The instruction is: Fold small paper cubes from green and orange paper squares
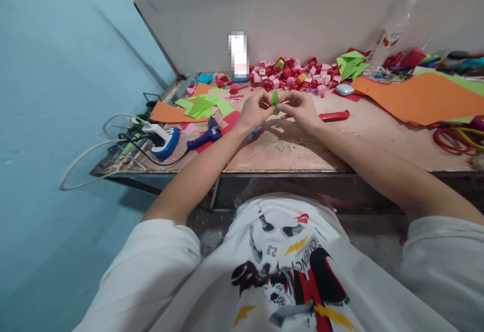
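Observation:
A small bright green piece point(275, 102), which looks like folded paper or foam sheet, stands upright between my hands above the table. My left hand point(257, 108) pinches its left side with thumb and fingertips. From the other side, my right hand point(299, 110) pinches it the same way. Just right of my right hand lies a red-handled tool point(335, 116), its other end hidden behind the hand. Under my left wrist a small blue item point(252, 134) shows in part. Tiny green scraps point(283, 146) are scattered on the tabletop below my hands.
A blue glue gun point(206, 136) and a blue-white power strip point(165, 143) with cables lie left. Behind are green sheets point(206, 105), a lit phone point(238, 54) and a pile of red and pink cubes point(291, 73). Orange sheet point(419, 97), bottle point(391, 37) and scissors point(454, 139) are right.

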{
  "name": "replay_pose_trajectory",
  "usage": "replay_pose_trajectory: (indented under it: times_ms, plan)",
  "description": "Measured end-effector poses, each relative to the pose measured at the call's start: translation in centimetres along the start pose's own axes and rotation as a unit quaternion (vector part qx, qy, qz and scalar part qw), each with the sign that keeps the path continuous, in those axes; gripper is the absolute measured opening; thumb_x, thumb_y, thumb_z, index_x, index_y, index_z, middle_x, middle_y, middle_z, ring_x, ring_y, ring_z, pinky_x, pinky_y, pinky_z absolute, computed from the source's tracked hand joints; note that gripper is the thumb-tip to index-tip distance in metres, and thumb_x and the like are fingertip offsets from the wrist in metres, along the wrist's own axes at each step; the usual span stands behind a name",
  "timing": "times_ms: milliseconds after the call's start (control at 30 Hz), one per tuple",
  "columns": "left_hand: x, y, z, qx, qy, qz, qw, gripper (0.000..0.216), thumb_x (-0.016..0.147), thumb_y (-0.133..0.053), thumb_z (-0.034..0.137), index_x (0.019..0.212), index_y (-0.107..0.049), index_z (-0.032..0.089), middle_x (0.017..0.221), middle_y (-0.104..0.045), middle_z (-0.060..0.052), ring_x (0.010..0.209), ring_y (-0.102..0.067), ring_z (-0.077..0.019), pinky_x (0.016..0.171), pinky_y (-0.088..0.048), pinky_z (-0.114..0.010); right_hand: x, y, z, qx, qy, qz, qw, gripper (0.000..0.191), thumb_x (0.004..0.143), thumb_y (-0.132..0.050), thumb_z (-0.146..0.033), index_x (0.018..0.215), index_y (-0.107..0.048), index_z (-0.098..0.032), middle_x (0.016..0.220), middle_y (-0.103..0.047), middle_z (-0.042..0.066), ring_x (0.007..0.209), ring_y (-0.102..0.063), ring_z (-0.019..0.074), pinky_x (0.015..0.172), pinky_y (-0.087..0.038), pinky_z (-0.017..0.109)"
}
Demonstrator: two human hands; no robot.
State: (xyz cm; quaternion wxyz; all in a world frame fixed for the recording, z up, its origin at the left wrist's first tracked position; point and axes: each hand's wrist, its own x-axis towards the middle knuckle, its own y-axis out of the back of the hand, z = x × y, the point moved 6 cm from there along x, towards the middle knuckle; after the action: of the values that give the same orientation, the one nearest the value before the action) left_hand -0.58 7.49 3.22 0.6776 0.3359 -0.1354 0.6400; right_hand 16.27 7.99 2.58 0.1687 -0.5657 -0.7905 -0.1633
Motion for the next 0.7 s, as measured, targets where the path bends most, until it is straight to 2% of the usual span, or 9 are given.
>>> replay_pose_trajectory:
  times_ms: [167,400,567,700]
  plan:
    - [0.2,0.2,-0.4,-0.029,0.024,0.005,0.999,0.026,0.080,-0.089,0.022,0.080,-0.063,0.019,0.081,-0.068,0.000,0.074,-0.070,-0.0129,0.071,-0.057,-0.026,0.0,0.3,0.2,0.003,0.003,0.011,1.000,0.027,0.077,-0.089,-0.038,0.092,-0.073,-0.022,0.095,-0.076,0.003,0.088,-0.075,0.0195,0.070,-0.065,0.030]
    - [0.4,0.6,-0.5,-0.027,0.064,0.011,0.998,0.020,0.083,-0.087,0.032,0.080,-0.074,0.017,0.080,-0.076,-0.003,0.070,-0.072,-0.0146,0.064,-0.060,-0.026,0.3,1.1,1.0,0.021,-0.022,0.047,0.998,0.029,0.074,-0.090,-0.039,0.089,-0.072,-0.023,0.090,-0.074,0.001,0.084,-0.072,0.0180,0.068,-0.067,0.030]
    - [0.4,0.6,0.0,-0.044,0.054,0.003,0.998,0.018,0.079,-0.088,0.029,0.077,-0.076,0.017,0.082,-0.077,-0.004,0.070,-0.073,-0.0145,0.065,-0.061,-0.026,0.4,1.1,1.1,0.023,-0.028,0.052,0.998,0.031,0.075,-0.091,-0.041,0.090,-0.070,-0.024,0.095,-0.074,0.001,0.085,-0.071,0.0186,0.069,-0.067,0.032]
    - [0.3,0.6,-0.2,-0.039,0.066,0.012,0.997,0.013,0.077,-0.088,0.023,0.084,-0.078,0.017,0.084,-0.079,-0.004,0.072,-0.073,-0.0141,0.064,-0.061,-0.024,0.4,1.2,1.1,0.017,-0.030,0.052,0.998,0.029,0.076,-0.091,-0.039,0.091,-0.071,-0.024,0.092,-0.073,0.001,0.087,-0.072,0.0195,0.071,-0.067,0.033]
